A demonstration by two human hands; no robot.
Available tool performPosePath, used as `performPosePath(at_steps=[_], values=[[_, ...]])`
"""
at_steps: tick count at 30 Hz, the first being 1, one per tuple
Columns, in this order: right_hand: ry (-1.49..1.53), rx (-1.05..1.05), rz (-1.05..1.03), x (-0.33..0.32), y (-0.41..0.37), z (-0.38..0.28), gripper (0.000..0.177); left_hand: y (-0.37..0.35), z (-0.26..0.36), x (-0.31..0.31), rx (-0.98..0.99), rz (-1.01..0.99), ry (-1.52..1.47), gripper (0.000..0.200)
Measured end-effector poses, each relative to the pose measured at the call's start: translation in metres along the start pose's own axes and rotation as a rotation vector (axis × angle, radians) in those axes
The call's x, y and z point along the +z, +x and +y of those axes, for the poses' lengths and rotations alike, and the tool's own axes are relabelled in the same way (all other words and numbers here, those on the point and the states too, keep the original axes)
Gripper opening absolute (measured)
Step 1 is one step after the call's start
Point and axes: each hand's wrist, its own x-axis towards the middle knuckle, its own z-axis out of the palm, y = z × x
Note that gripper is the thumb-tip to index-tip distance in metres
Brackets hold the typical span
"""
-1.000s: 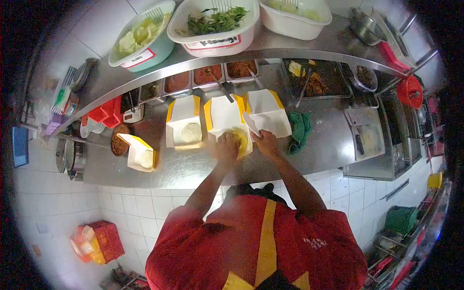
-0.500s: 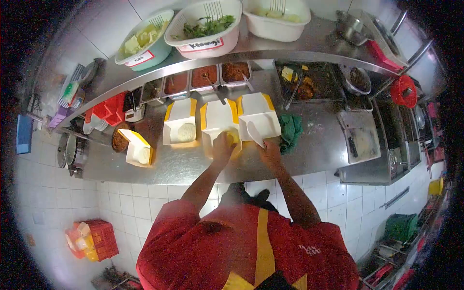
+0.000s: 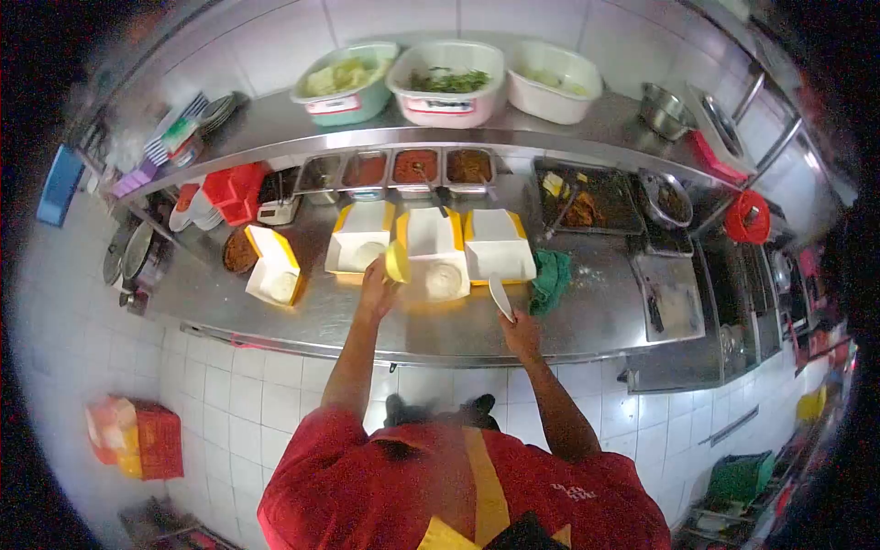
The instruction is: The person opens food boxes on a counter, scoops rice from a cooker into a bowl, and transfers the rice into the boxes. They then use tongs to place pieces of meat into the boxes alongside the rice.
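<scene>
My left hand grips a small yellow bowl, held tilted between two white-and-yellow cardboard boxes. One of these, the left box, has a pale rounded mound inside, partly hidden behind the hand and bowl. In the middle box sits a white mound of rice. My right hand is wrapped round the handle of a white rice paddle, whose blade points up towards the right box. Further left, a smaller open box also contains a white mound.
Metal pans of red sauce with spoons line the counter's back. A green cloth lies right of the boxes, before a dark tray of food. Plastic tubs stand on the shelf above. A cutting board is further right.
My left hand has lifted the yellow bowl out of the middle box and leftward, uncovering the rice mound. My right hand has drawn the paddle slightly back towards me. The camera view has shifted.
</scene>
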Motion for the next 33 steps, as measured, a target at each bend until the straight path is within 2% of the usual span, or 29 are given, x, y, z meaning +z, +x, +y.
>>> performPosePath(at_steps=[1,3,5,6,8,11,13,14,16,19,21,24,27,28,29,31,32,33], values=[[0.006,-0.026,-0.052,-0.003,-0.007,-0.029,0.038,-0.008,0.014,-0.011,-0.066,-0.033,-0.172,0.040],[0.001,-0.060,-0.112,0.008,-0.018,-0.079,0.038,-0.040,0.037,-0.048,-0.025,-0.072,-0.232,0.047],[0.098,-0.245,-0.195,0.043,-0.032,-0.124,0.039,-0.100,0.078,-0.075,0.030,0.044,-0.347,0.047],[0.093,-0.253,-0.208,0.068,-0.038,-0.147,0.039,-0.128,0.095,-0.100,0.045,0.088,-0.378,0.047],[0.121,-0.252,-0.572,0.121,-0.055,-0.193,0.042,-0.184,0.115,-0.153,0.082,0.161,-0.417,0.048],[0.185,-0.414,-0.817,0.193,-0.099,-0.282,0.044,-0.282,0.146,-0.257,0.245,0.231,-0.460,0.052],[0.123,-0.533,-0.944,0.245,-0.125,-0.321,0.043,-0.344,0.154,-0.312,0.169,0.279,-0.574,0.059],[0.130,-0.601,-0.991,0.269,-0.134,-0.337,0.043,-0.367,0.160,-0.332,0.242,0.334,-0.596,0.059],[0.037,-0.570,-1.080,0.316,-0.147,-0.354,0.041,-0.400,0.177,-0.365,0.250,0.375,-0.563,0.060],[0.186,-0.666,-1.149,0.368,-0.163,-0.373,0.034,-0.418,0.205,-0.411,0.266,0.423,-0.521,0.058],[0.130,-0.426,-1.186,0.405,-0.167,-0.385,0.025,-0.412,0.235,-0.437,0.287,0.456,-0.516,0.053],[0.199,-0.386,-1.184,0.461,-0.176,-0.422,0.019,-0.394,0.285,-0.482,0.320,0.485,-0.479,0.048],[0.283,-0.396,-1.186,0.519,-0.175,-0.488,0.014,-0.372,0.333,-0.550,0.345,0.498,-0.501,0.049],[0.340,-0.246,-1.251,0.536,-0.173,-0.518,0.012,-0.366,0.348,-0.575,0.353,0.500,-0.496,0.049],[0.340,-0.257,-1.256,0.564,-0.170,-0.542,0.012,-0.363,0.364,-0.602,0.357,0.539,-0.471,0.049],[0.426,-0.409,-1.066,0.616,-0.155,-0.596,0.013,-0.355,0.398,-0.640,0.386,0.581,-0.459,0.049],[0.436,-0.433,-1.072,0.639,-0.144,-0.642,0.013,-0.355,0.422,-0.657,0.416,0.653,-0.410,0.049],[0.426,-0.429,-0.989,0.662,-0.141,-0.685,0.015,-0.366,0.442,-0.676,0.423,0.738,-0.353,0.049]])
